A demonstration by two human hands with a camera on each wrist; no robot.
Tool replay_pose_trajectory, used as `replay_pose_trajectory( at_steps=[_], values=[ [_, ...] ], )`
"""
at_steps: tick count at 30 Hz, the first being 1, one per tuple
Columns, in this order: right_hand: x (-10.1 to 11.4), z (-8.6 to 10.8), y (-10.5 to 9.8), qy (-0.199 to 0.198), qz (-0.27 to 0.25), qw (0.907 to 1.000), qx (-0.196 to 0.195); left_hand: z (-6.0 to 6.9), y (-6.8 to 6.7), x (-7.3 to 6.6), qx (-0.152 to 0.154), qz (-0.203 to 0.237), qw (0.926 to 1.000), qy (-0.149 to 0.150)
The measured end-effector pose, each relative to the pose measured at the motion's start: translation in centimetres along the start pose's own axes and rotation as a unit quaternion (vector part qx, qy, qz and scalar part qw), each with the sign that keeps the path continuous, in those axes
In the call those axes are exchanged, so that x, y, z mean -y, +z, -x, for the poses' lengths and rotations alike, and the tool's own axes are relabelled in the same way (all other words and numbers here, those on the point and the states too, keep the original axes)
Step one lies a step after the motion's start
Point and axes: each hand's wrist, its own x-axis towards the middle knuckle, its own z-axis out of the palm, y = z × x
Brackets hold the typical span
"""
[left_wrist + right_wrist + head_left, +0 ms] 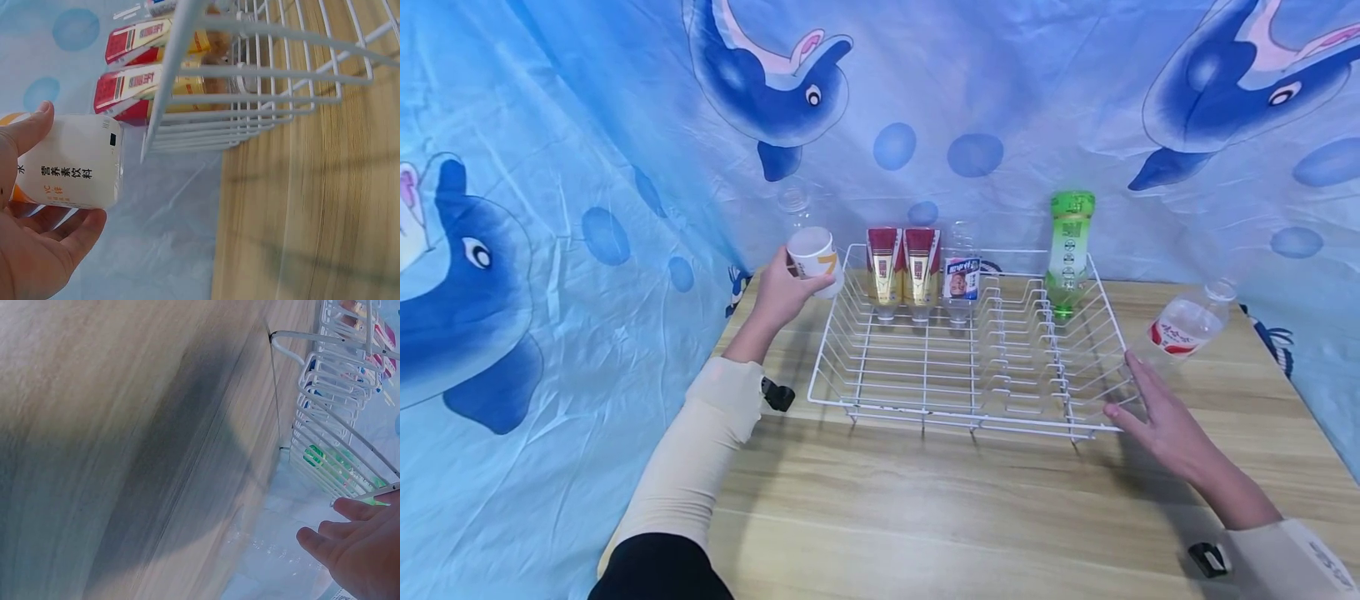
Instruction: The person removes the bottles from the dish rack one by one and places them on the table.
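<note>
My left hand [786, 287] grips a clear plastic bottle with a white label [814, 260] bearing an orange 7, by the rack's left rear corner. In the left wrist view, the thumb lies across this label [78, 159] with the fingers beneath. A white wire dish rack [925, 412] stands on the table. Cap end down along its back are two bottles with red and gold labels [885, 267] [921, 267], a bottle with a blue and white label [962, 279] and a green bottle [1070, 250]. At the rack's right front corner, my right hand [1172, 425] touches the rim, fingers extended.
A clear bottle with a red and white label [1183, 329] stands right of the rack. The wooden table [880, 517] extends in front. Blue dolphin-print curtains [970, 100] enclose the back and sides.
</note>
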Motion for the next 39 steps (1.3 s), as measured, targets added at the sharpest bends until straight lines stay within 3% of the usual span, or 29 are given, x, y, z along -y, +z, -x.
replay_pose_trajectory(
  at_steps=[16, 25, 39],
  values=[
    [0.2, 0.2, 0.0, -0.002, -0.01, 0.9999, -0.005, -0.9, -0.5, 1.8, -0.018, -0.02, 0.9996, 0.01],
    [0.1, 0.3, 0.0, 0.002, -0.012, 0.9999, -0.006, -1.1, -0.1, 3.0, -0.003, -0.019, 0.9998, -0.01],
    [-0.1, 0.0, 0.3, -0.002, -0.021, 0.9997, -0.009, -1.2, 1.2, 6.3, 0.003, -0.039, 0.9985, -0.037]
  ],
)
